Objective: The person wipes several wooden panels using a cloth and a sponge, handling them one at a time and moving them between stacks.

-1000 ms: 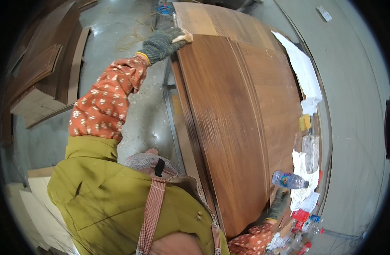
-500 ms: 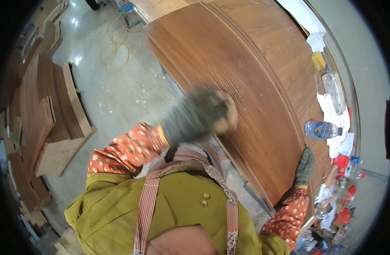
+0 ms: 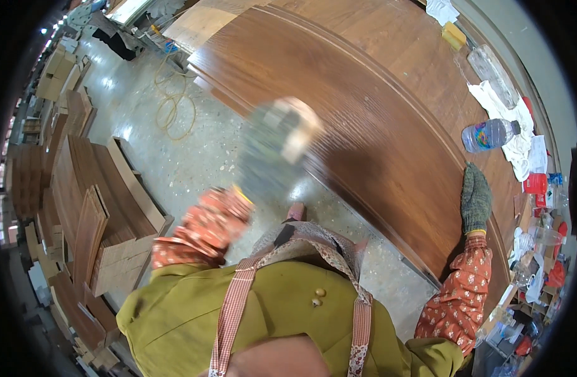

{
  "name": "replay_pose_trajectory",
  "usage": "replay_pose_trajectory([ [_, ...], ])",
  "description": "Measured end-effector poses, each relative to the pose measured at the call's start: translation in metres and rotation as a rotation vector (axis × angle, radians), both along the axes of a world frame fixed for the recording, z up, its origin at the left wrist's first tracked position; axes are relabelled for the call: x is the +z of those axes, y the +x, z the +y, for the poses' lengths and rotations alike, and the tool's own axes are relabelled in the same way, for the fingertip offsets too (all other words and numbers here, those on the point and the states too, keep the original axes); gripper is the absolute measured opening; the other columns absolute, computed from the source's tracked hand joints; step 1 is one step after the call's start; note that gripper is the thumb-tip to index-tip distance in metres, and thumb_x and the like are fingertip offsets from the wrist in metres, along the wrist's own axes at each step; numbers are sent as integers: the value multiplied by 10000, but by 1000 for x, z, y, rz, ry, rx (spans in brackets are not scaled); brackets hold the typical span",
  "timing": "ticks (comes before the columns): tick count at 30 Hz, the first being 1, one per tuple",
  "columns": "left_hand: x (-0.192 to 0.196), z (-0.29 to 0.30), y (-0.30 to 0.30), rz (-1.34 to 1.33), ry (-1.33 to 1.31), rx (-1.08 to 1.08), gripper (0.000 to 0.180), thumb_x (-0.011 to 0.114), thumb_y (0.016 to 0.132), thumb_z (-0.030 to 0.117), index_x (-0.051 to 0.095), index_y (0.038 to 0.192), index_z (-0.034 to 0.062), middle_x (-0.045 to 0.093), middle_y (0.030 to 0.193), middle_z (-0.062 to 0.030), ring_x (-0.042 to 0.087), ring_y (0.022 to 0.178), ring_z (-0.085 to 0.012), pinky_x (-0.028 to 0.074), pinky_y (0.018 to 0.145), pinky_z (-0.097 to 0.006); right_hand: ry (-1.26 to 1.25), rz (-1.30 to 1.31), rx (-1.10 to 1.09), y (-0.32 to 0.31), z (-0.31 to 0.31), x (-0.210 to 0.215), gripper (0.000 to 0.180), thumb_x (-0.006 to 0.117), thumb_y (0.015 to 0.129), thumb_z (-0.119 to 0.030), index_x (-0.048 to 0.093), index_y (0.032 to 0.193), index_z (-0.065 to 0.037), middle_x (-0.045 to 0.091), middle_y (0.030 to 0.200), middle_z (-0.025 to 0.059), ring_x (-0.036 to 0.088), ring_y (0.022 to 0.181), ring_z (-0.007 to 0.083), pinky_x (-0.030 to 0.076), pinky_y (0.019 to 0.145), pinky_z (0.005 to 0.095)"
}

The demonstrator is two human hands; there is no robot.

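Note:
A long brown wood-grain panel [image 3: 389,144] lies on the worktable, a raised moulding along its far edge. Over the panel's near edge, my gloved left hand [image 3: 266,151] is smeared by motion. Its fingers are closed round a pale tan pad-like thing [image 3: 301,135], too blurred to name more exactly. Wet-looking streaks show on the panel beyond it. My right hand [image 3: 476,200], in a dark green knit glove, rests with stretched fingers at the panel's right end. Just beyond its fingertips lies a clear plastic bottle [image 3: 489,135] on its side.
White cloths [image 3: 511,119], a yellow sponge-like block [image 3: 453,36] and another clear bottle [image 3: 493,75] lie along the far right side. Litter and bottles pile up at the lower right. Stacked brown boards [image 3: 100,188] stand on the left. A yellow hose [image 3: 175,116] coils on the floor.
My left hand has swung left and away with the pale thing. The view has shifted, showing more floor and a person at the upper left. My right hand still rests at the panel's end.

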State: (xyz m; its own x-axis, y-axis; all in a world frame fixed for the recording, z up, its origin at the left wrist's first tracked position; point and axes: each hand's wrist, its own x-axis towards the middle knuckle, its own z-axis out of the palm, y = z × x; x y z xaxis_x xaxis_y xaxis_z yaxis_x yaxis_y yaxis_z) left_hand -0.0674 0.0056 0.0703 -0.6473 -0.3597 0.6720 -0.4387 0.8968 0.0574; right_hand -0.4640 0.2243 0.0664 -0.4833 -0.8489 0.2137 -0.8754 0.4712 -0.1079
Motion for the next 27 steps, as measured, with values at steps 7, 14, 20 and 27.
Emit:
replay_pose_trajectory([
  [7, -28, 116, -49, 6, 315, -265, 550, 630, 814, 272, 477, 1326, 143, 470, 1359, -96, 473, 1235, -277, 381, 1046, -426, -48, 66, 214, -3, 40, 7, 434, 487, 945, -274, 465, 1329, -72, 532, 1282, 174, 502, 1170, 356, 381, 999, 416],
  [14, -7, 31, -18, 186, 124, 196, 221, 555, 898, 176, 652, 1085, 107, 639, 1107, -88, 567, 1078, -278, 446, 914, -366, -30, 32, 0, -106, 251, -2, 450, 480, 947, -270, 446, 1350, -71, 472, 1357, 150, 444, 1235, 322, 328, 1039, 412],
  [20, -19, 245, -132, 66, 43, 29, 532, 629, 810, 83, 467, 1317, 89, 499, 1287, -141, 491, 1189, -329, 395, 996, -436, -15, 93, 36, -103, 250, 3, 471, 449, 953, -314, 427, 1366, -91, 505, 1322, 147, 458, 1204, 341, 322, 1039, 417],
  [27, -38, 338, -180, -92, 134, -346, 565, 536, 868, 322, 409, 1385, 132, 382, 1424, -114, 415, 1272, -295, 344, 1060, -454, 23, 50, 115, -125, 288, 1, 483, 456, 950, -278, 388, 1393, -100, 438, 1386, 140, 401, 1272, 326, 268, 1089, 405],
])
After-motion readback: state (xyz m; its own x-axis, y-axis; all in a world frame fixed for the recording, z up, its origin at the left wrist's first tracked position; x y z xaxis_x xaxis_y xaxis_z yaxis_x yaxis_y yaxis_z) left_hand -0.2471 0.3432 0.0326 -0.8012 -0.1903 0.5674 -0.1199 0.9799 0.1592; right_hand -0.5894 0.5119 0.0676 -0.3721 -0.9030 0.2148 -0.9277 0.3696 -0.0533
